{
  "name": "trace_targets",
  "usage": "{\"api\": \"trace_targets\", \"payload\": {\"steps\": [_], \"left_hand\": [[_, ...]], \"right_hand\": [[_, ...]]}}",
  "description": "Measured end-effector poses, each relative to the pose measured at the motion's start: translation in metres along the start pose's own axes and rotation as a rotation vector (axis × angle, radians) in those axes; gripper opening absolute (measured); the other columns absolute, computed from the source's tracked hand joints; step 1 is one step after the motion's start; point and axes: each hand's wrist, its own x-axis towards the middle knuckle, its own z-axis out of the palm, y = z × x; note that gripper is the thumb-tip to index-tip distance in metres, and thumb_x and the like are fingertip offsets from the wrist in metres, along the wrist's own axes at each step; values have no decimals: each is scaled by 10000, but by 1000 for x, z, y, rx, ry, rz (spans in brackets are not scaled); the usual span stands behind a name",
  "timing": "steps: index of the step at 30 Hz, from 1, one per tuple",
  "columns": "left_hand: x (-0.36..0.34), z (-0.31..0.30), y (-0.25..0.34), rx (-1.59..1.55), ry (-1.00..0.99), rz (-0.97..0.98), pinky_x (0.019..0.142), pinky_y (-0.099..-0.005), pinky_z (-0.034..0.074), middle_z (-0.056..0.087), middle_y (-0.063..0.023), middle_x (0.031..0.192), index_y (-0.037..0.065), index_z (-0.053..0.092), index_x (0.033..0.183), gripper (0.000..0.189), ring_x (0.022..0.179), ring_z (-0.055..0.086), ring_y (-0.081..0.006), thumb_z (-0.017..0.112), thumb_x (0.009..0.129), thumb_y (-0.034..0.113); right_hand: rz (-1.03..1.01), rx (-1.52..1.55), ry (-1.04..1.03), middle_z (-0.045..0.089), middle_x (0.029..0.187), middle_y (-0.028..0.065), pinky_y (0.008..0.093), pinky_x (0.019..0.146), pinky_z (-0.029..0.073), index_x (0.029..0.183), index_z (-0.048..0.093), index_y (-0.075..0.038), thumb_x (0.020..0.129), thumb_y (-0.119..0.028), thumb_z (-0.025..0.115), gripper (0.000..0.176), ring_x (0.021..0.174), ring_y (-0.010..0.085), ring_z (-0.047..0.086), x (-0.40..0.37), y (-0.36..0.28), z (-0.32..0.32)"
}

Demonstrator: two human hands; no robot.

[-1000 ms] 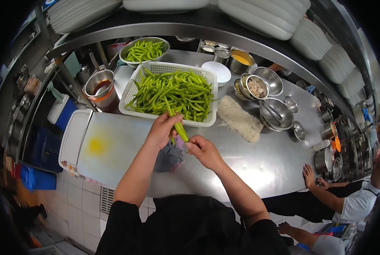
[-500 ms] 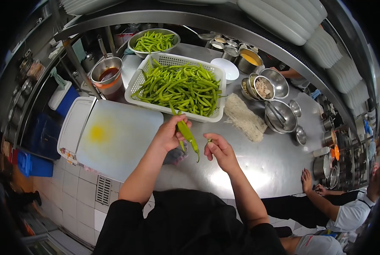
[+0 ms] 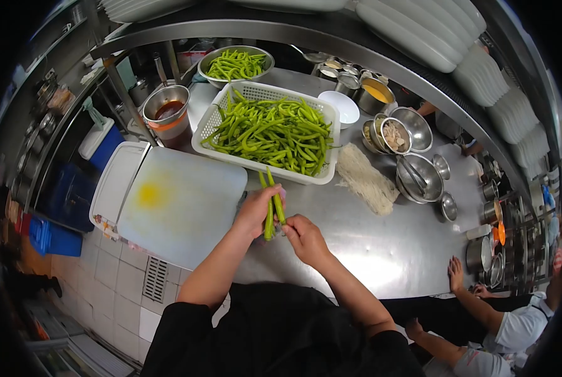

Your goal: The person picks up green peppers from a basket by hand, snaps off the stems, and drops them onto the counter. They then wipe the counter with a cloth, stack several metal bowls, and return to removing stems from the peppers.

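While clamped upright in the left hand [image 3: 254, 212] just before the basket [image 3: 256, 167], seemingly light, waxy, snappable peppers [image 3: 273, 200]; best taken at the lower ends, pinched there by the right hand [image 3: 305, 237].

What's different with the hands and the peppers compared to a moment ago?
The right hand, which had pulled away to the side half a second ago, has come back to the lower ends of the green peppers. The left hand still grips them. The white basket and the cutting board stayed put.
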Motion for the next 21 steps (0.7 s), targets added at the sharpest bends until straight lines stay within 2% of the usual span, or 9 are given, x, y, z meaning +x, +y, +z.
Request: {"api": "trace_targets", "payload": {"steps": [4, 8, 11, 12, 13, 15, 17, 18, 21], "left_hand": [[10, -5, -17, -23, -58, -26, 531, -282, 419, 526, -61, 637, 100, 492, 771, 286, 555, 517, -169, 527, 898, 354], [10, -2, 10, -161, -72, -38, 541, -310, 461, 559, -84, 663, 89, 482, 773, 299, 566, 561, -210, 515, 905, 355], [27, -7, 59, -120, 161, 132, 515, -326, 495, 619, -118, 737, 41, 539, 897, 231, 614, 620, -232, 542, 907, 271], [33, -6, 77, -94, 227, 252, 503, -318, 495, 630, -124, 757, 37, 557, 929, 202, 610, 625, -231, 554, 905, 237], [51, -24, 89, 66, 245, 354, 503, -311, 498, 636, -124, 786, 49, 569, 934, 177, 630, 635, -224, 570, 896, 222], [92, -57, 112, 226, 260, 462, 503, -303, 501, 642, -124, 816, 61, 582, 938, 155, 651, 644, -218, 586, 886, 207], [123, -66, 132, 790, 511, 404, 588, -372, 543, 656, -128, 854, 50, 572, 976, 254, 729, 669, -278, 623, 847, 263], [138, -67, 134, 792, 504, 411, 588, -372, 543, 656, -128, 854, 50, 572, 976, 254, 729, 669, -278, 623, 847, 263], [179, -57, 131, 1458, 541, 605, 742, -408, 528, 643, -134, 954, 49, 601, 1008, 332, 883, 645, -300, 646, 810, 312]], "right_hand": [[-227, -38, -94, 582, 903, 161, 374, 700, 467, 955, 570, -9, 882, -108, 576, 123, 779, 343, 572, -1, -12, -5], [-182, 22, -82, 575, 834, 128, 351, 690, 476, 931, 568, -9, 890, -71, 539, 80, 755, 283, 588, -5, -3, -10], [67, 434, -59, 553, 770, 75, 295, 562, 448, 934, 570, -26, 916, -98, 476, 120, 671, 196, 564, -20, 25, -9], [281, 801, -84, 545, 754, 56, 268, 506, 400, 950, 573, -35, 927, -131, 452, 156, 634, 166, 535, -24, 30, -11], [500, 1164, -108, 538, 737, 38, 241, 449, 352, 966, 575, -43, 938, -165, 429, 192, 598, 136, 507, -27, 34, -11], [588, 1182, -59, 535, 721, 40, 215, 406, 279, 967, 557, -65, 954, -236, 417, 222, 544, 142, 475, -37, 50, -1], [711, 1371, -124, 551, 726, 46, 223, 407, 300, 931, 528, -82, 962, -283, 441, 221, 559, 144, 499, -52, 77, 8], [766, 1316, -111, 561, 737, 49, 226, 405, 301, 919, 514, -90, 960, -299, 460, 220, 567, 145, 509, -56, 78, 8], [841, 1214, -94, 570, 783, 70, 241, 416, 327, 884, 505, -102, 944, -297, 508, 205, 600, 164, 517, -66, 82, 12]]}}
